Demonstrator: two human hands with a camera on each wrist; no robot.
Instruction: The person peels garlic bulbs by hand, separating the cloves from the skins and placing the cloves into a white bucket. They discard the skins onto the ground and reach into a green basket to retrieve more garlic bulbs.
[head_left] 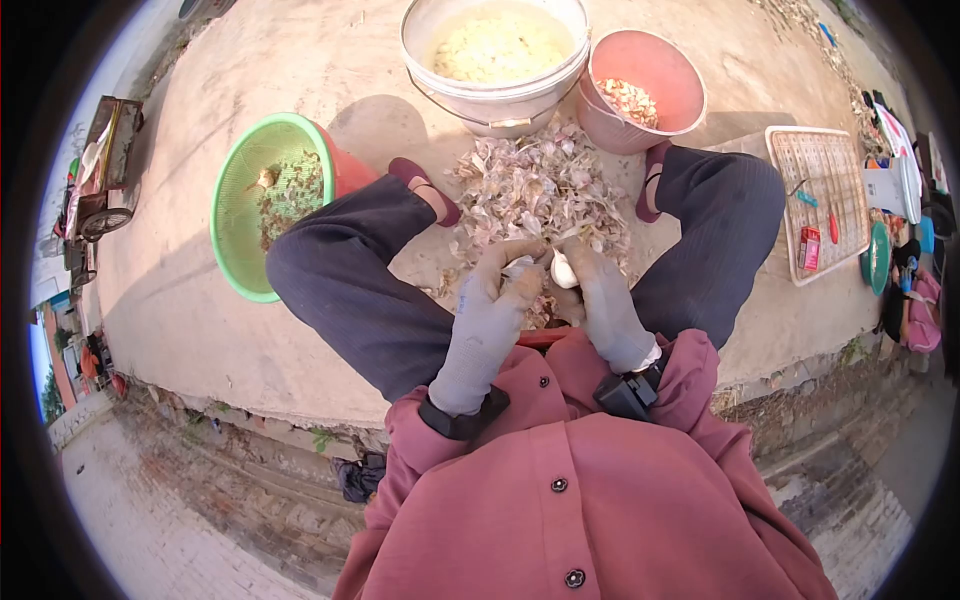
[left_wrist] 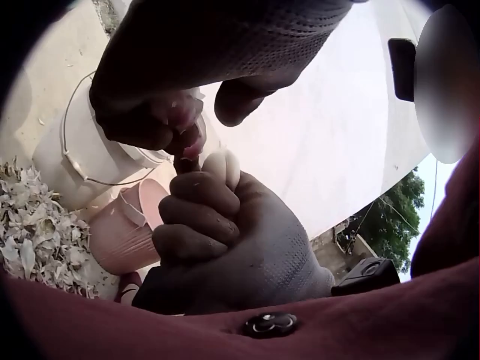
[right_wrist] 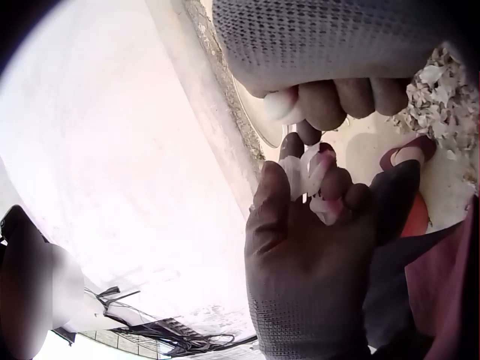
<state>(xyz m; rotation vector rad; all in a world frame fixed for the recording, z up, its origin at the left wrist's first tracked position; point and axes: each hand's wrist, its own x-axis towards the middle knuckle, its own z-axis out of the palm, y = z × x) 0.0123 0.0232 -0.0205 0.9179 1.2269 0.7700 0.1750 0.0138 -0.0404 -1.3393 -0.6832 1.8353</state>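
Note:
Both hands wear grey gloves and meet between the knees, over a heap of garlic skins (head_left: 540,190). The right hand (head_left: 610,305) grips a white peeled garlic clove (head_left: 563,270) that sticks up beside its curled fingers. The left hand (head_left: 485,320) pinches pale, papery garlic skin (head_left: 518,266) with pinkish bits. In the right wrist view, this garlic skin (right_wrist: 304,176) lies between the left thumb and fingers, just below the right hand (right_wrist: 330,60). The clove (left_wrist: 222,166) shows above the right fist in the left wrist view.
A white bucket (head_left: 490,112) of pale cloves in liquid stands ahead, beside a pink bucket (head_left: 640,125) with garlic pieces in it. To the left is a green mesh basket (head_left: 235,215) holding scraps. A shallow tray (head_left: 845,210) with small tools lies on the right.

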